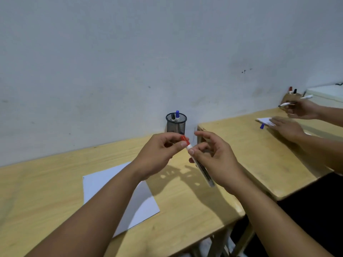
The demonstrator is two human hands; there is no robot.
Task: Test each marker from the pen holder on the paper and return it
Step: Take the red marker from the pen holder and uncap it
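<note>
A white marker (201,168) with a red cap (184,139) is held above the wooden desk (176,210). My right hand (213,160) grips the marker's barrel. My left hand (157,154) pinches the red cap at the marker's top end, thumb and fingers closed on it. Behind my hands a black mesh pen holder (176,124) stands against the wall with a blue-capped marker (177,115) and a black-capped marker (173,117) in it. A white sheet of paper (141,201) lies on the desk under my left forearm.
A second wooden desk (250,149) stands to the right, with a narrow gap between the two. Another person's hands (300,108) hold markers there, over a small paper (265,121), near a holder (291,97) with markers. A grey wall rises behind.
</note>
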